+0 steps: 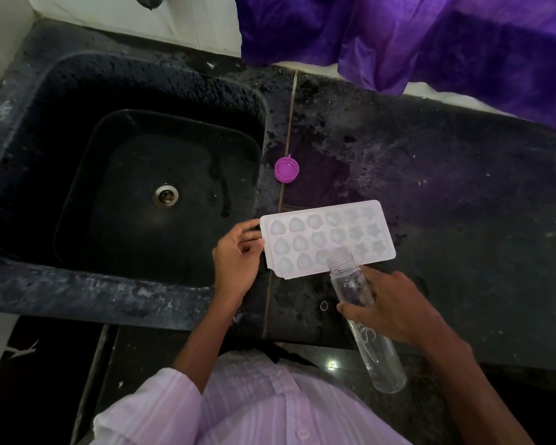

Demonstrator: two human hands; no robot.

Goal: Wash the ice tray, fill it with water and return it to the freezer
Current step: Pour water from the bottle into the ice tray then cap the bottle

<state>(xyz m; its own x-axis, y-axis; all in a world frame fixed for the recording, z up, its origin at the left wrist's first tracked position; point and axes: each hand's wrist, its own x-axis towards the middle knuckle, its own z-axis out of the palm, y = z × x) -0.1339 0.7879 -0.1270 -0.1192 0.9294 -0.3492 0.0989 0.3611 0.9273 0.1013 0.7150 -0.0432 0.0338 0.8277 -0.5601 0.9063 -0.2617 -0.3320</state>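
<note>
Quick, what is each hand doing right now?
Left hand: pinches the short edge of the white plastic ice tray.
Right hand: grips the uncapped clear plastic bottle, mouth over the tray.

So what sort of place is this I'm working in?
Most likely a home kitchen: a dark stone sink with a metal drain is set into a speckled stone counter. A white ice tray lies beside it, and the right hand tilts a clear bottle over the tray.

Left hand [235,261] pinches the ice tray [302,242] edge, right hand [395,306] fingers curl round the bottle [379,358].
</note>
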